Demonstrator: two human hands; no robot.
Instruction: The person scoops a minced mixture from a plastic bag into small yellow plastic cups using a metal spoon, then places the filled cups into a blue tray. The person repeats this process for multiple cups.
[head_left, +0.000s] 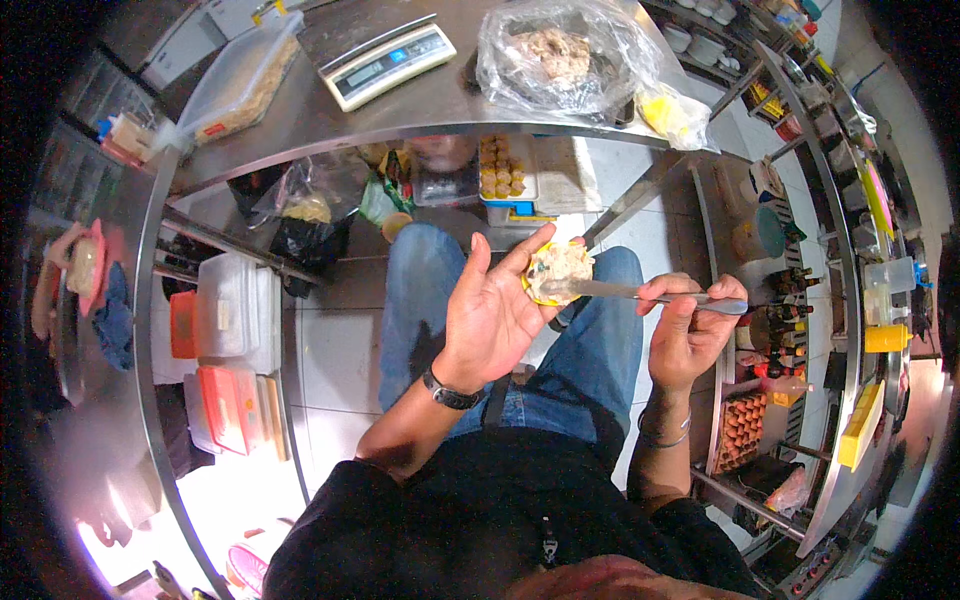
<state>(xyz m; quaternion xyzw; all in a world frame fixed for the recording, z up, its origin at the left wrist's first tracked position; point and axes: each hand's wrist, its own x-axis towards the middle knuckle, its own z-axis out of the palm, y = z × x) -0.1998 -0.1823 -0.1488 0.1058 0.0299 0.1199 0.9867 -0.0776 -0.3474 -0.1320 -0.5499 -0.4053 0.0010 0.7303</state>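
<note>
On the fingers of my left hand (499, 307) rests a round yellow dumpling wrapper (553, 301), its edge showing around a mound of pale minced filling (564, 266). My right hand (686, 322) grips the handle of a metal spreading knife (622, 291), whose blade lies against the filling. Beyond both hands, a clear plastic bag (502, 82) on the steel table (300, 112) holds a larger mass of similar filling (559, 52). Near the table's right corner sits a small plastic bag with yellow wrappers (667, 112).
A digital scale (390, 64) and a clear lidded container (240, 82) stand on the table. Below it, formed dumplings (501, 169) sit in rows on a white box. Stacked plastic tubs (232, 315) are to the left; on the right, a shelf holds bottles and egg trays (741, 431).
</note>
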